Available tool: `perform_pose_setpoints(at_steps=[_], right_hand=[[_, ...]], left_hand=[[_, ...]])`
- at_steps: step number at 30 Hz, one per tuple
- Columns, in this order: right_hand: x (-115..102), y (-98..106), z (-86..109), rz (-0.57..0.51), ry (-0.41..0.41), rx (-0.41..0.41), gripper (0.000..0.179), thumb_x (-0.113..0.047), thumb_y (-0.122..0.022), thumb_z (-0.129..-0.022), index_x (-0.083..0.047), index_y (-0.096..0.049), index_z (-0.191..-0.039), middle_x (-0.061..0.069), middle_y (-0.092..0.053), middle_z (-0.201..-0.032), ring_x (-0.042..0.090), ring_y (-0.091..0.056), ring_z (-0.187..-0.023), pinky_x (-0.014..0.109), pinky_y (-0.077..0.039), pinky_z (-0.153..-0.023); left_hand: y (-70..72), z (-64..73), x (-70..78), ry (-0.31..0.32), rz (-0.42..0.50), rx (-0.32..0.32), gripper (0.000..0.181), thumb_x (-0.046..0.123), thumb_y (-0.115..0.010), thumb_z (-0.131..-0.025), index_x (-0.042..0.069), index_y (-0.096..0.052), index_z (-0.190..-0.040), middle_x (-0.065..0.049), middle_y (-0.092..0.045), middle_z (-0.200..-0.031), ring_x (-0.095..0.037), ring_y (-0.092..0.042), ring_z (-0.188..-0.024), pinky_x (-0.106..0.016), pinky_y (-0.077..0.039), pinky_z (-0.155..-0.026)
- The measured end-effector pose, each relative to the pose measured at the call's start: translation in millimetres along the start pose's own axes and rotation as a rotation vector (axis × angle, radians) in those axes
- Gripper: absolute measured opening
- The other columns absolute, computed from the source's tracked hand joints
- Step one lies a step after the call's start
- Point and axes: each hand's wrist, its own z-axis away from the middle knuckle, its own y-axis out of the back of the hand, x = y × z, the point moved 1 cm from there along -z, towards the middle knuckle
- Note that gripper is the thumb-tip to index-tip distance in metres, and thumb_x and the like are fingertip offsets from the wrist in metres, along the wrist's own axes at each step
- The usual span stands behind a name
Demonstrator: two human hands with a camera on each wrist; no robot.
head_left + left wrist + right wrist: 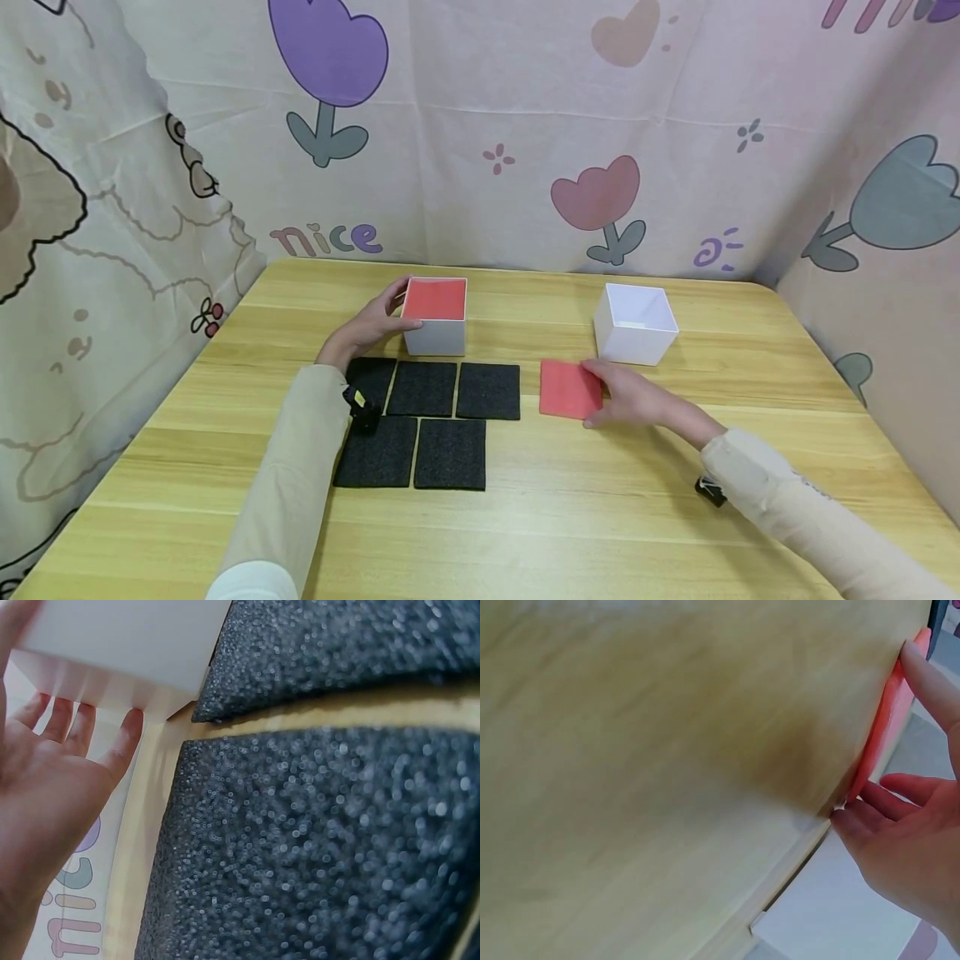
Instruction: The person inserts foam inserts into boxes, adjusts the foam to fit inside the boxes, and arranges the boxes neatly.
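My left hand (369, 325) holds the left side of a white box (435, 337), thumb along its front and fingers behind the corner. In the left wrist view its fingertips meet the box wall (127, 645). A red square (435, 298) lies inside that box close under the rim. To the right, my right hand (626, 394) grips a flat red square pad (566, 389) by its right side, thumb at the near edge and fingers at the far edge. The right wrist view shows this red pad (881, 724) edge-on, between thumb and fingertips, close over the table.
Several black square pads (422, 388) lie in two rows before the left box, some partly under my left wrist. A second white box (637, 329), its top uncovered, stands behind my right hand. A printed cloth (465, 200) hangs along the back of the wooden table (585, 517).
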Motion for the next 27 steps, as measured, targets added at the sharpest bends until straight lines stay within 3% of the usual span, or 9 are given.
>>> perform_pose_setpoints(at_steps=[12,17,27], right_hand=[[-2,-2,-1.2,0.083,0.016,0.048,0.081,-0.026,-0.086,-0.069,0.016,-0.050,-0.130,0.026,-0.048,-0.123,0.035,-0.048,-0.106,0.043,-0.049,-0.083],[-6,0,-5.4,0.077,0.015,0.064,0.079,-0.025,-0.084,-0.071,0.016,-0.050,-0.130,0.027,-0.046,-0.127,0.037,-0.046,-0.111,0.046,-0.046,-0.088],[-30,7,-22.8,0.052,0.015,0.013,0.080,-0.028,-0.079,-0.075,0.010,-0.046,-0.137,0.024,-0.041,-0.137,0.036,-0.043,-0.120,0.048,-0.042,-0.097]], left_hand=[[0.7,-0.8,-1.9,-0.018,0.018,-0.006,0.089,0.005,-0.063,-0.089,0.011,-0.005,-0.156,-0.009,-0.010,-0.159,-0.029,-0.009,-0.144,-0.052,-0.025,-0.111],[-0.2,0.3,-0.4,-0.008,0.016,-0.001,0.089,0.007,-0.064,-0.089,0.012,-0.005,-0.156,-0.008,-0.009,-0.159,-0.028,-0.008,-0.144,-0.052,-0.025,-0.111],[-0.5,-0.2,-1.6,-0.011,0.029,-0.007,0.087,0.005,-0.062,-0.090,0.012,-0.005,-0.156,-0.008,-0.011,-0.158,-0.029,-0.011,-0.142,-0.053,-0.026,-0.110]])
